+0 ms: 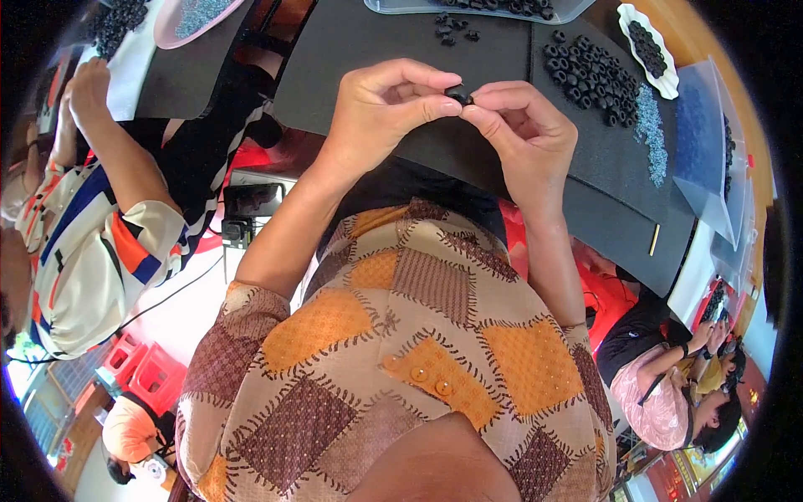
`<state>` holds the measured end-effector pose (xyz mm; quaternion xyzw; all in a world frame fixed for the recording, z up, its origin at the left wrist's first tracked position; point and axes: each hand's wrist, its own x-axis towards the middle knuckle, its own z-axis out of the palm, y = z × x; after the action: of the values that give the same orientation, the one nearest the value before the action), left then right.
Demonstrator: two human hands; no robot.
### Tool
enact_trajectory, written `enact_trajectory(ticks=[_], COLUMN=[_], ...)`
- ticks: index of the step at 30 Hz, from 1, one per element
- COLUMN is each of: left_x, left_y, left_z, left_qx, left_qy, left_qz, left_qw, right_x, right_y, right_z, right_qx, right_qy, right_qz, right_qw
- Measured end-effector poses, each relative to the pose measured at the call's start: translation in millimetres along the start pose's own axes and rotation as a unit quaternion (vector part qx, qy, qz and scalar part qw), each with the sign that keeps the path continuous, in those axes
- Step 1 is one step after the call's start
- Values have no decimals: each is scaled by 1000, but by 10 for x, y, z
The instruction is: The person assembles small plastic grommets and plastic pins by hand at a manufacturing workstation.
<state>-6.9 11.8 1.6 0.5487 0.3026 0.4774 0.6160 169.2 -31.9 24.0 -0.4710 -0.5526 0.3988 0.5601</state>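
Observation:
A small rounded black part (pixel 459 94) is pinched between the fingertips of both hands, above the dark tabletop (pixel 335 84). My left hand (pixel 376 109) grips it between thumb and forefinger from the left. From the other side, my right hand (pixel 531 134) holds it with thumb and fingertips. The fingers cover part of it. To the right of my right hand lies a pile of black ring-like pieces (pixel 590 79), with a strip of tiny pale blue bits (pixel 650 134) alongside. Beyond my hands sit several smaller loose black pieces (pixel 449 35).
A clear tray (pixel 393 8) stands at the far edge. On the right are a white scalloped dish (pixel 667 84), a clear plastic bin (pixel 703 142) and a thin brass-coloured rod (pixel 654 239). People work on the left (pixel 109 243) and right (pixel 657 389); a pink tray (pixel 167 25) is far left.

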Motion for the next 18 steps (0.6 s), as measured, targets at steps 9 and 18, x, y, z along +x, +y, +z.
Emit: enact_trajectory(ticks=[9, 18], left_x=[18, 56], left_y=[13, 29], left_z=[-15, -13], left_qx=[90, 295], left_qy=[-18, -61], left_qz=[63, 53], left_qw=[994, 952], right_x=[26, 94], right_y=[109, 132], right_z=[-43, -9], right_qx=[-8, -237], right_qy=[-30, -29], right_qz=[39, -24], right_qw=[999, 971])
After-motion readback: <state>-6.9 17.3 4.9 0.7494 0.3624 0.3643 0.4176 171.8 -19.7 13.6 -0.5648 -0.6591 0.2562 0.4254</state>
